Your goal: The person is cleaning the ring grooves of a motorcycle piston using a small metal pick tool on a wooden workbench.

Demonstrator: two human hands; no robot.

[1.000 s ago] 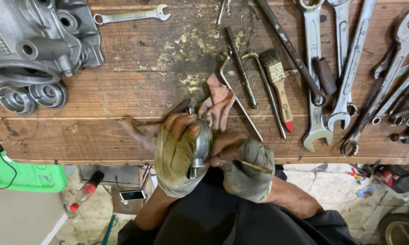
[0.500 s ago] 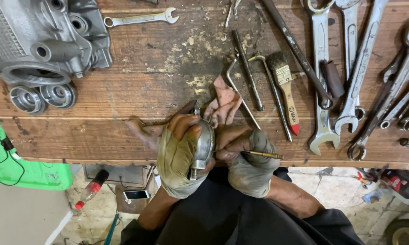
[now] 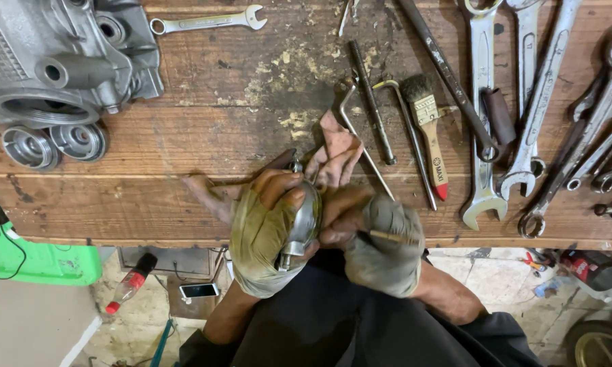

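My left hand (image 3: 268, 231), in a worn greenish fingerless glove, grips a round shiny metal part (image 3: 304, 223) at the near edge of the wooden workbench (image 3: 218, 136). My right hand (image 3: 381, 241), in a grey glove, holds a thin stick-like tool (image 3: 391, 236) and presses against the right side of the metal part. A pinkish rag (image 3: 336, 153) lies on the bench just beyond both hands.
A grey engine casting (image 3: 55, 58) and two round metal rings (image 3: 51, 143) sit at the far left. A paintbrush (image 3: 428, 129), bent rods (image 3: 370, 102) and several large wrenches (image 3: 523, 102) fill the right side. A combination wrench (image 3: 204, 22) lies at the top. A green object (image 3: 27, 258), bottle and phone are on the floor below.
Both hands stay on the metal part at the bench edge; the right hand with its thin tool has shifted slightly against the part. The view has drifted a little.
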